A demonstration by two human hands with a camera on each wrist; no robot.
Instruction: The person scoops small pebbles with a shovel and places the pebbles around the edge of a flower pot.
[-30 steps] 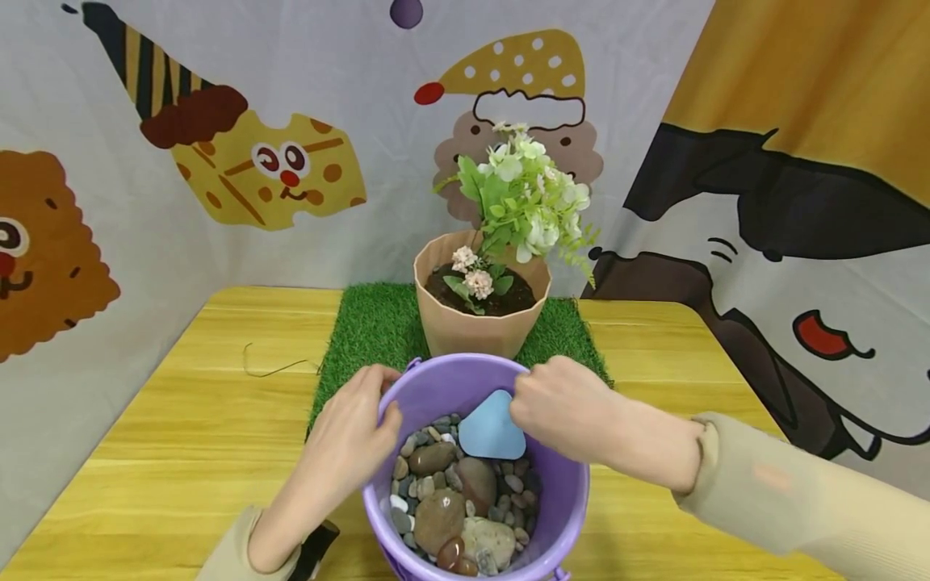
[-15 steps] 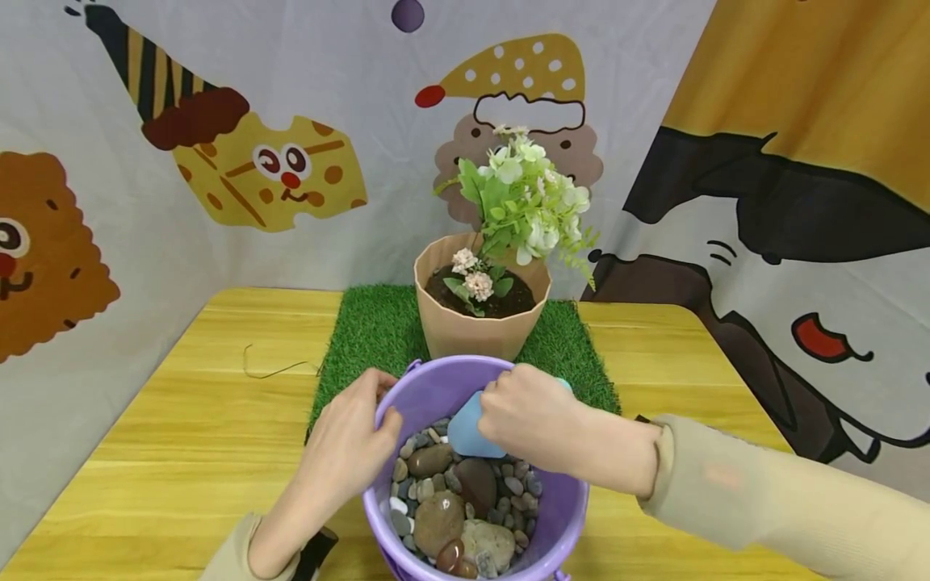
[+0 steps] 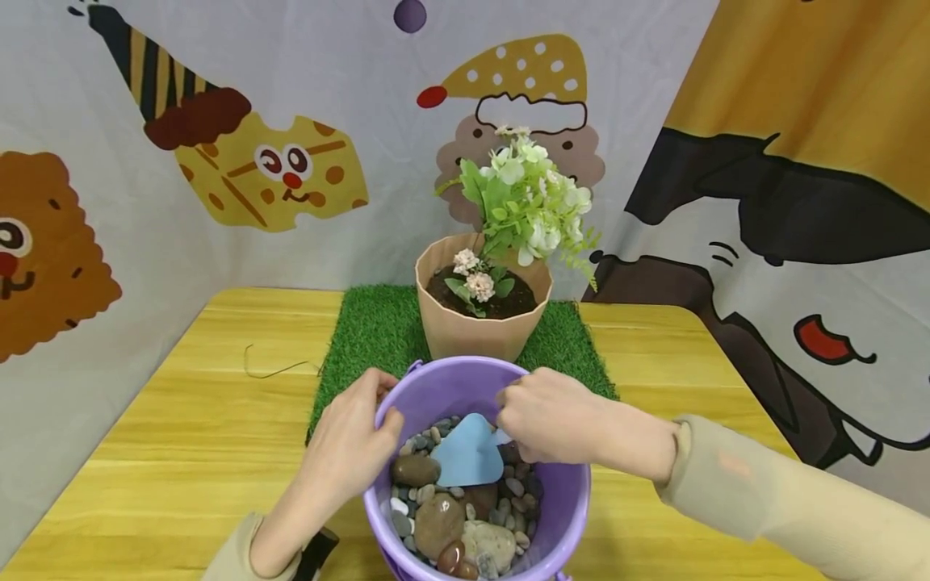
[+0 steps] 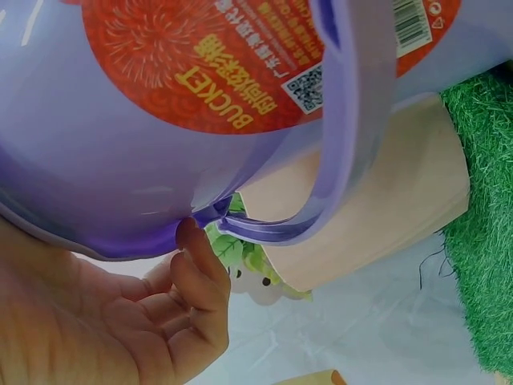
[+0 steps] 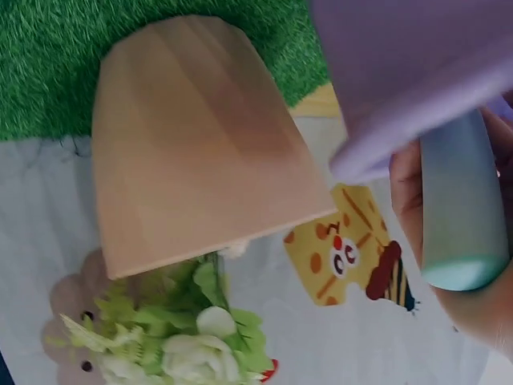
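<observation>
A purple bucket (image 3: 574, 516) holds pebbles and larger stones (image 3: 439, 523). The left hand (image 3: 349, 436) grips its left rim, thumb inside and fingers outside; in the left wrist view the hand (image 4: 152, 313) is by the handle joint. Over the bucket's right side, the right hand (image 3: 552, 415) is curled round the handle of a small shovel, whose light blue blade (image 3: 468, 452) lies over the stones, beside a brown stone (image 3: 416, 470). In the right wrist view the pale, teal-ended handle (image 5: 463, 208) sticks out of the hand (image 5: 481, 313).
Behind the bucket, a peach pot (image 3: 475, 335) with white flowers and green leaves (image 3: 526, 202) stands on artificial grass (image 3: 378, 323). A thin dark wire (image 3: 279, 371) lies on the wooden table (image 3: 196, 428) at left. A cartoon-printed cloth (image 3: 392, 161) hangs behind.
The shovel blade has moved down and toward the bucket's middle, over the stones; the brown stone beside it shifted left. The right hand went left, then partly back right. The left hand stays on the rim.
</observation>
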